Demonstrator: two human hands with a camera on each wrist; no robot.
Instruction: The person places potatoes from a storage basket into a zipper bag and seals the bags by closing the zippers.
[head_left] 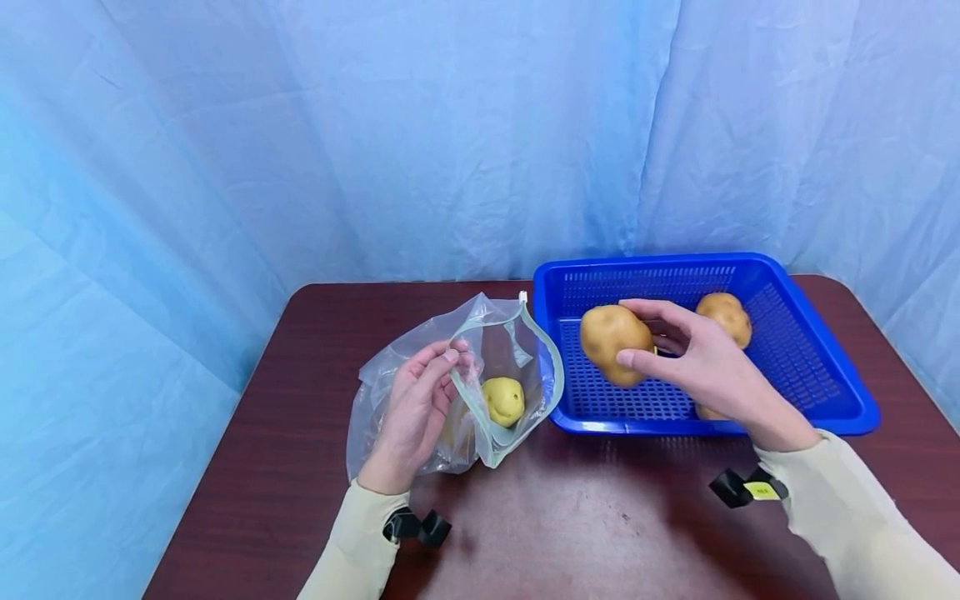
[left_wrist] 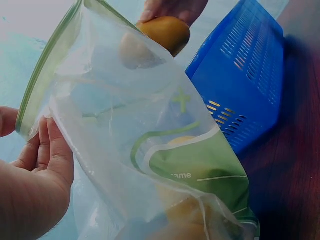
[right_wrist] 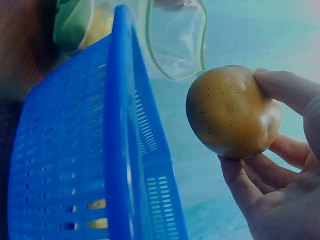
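Note:
A clear zip bag with a green-edged mouth stands on the table, its opening spread wide. My left hand pinches the near left rim of that mouth between thumb and fingers. Inside the bag lies a yellow potato; the left wrist view shows yellow shapes behind the bag's green print. In my right hand a large brown potato is gripped between thumb and fingertips, held up over the left part of the blue basket, to the right of the bag's mouth.
Another potato sits in the basket towards its back right, and one more is partly hidden under my right hand. The basket's left wall is close to the bag. A blue curtain hangs behind the dark wooden table.

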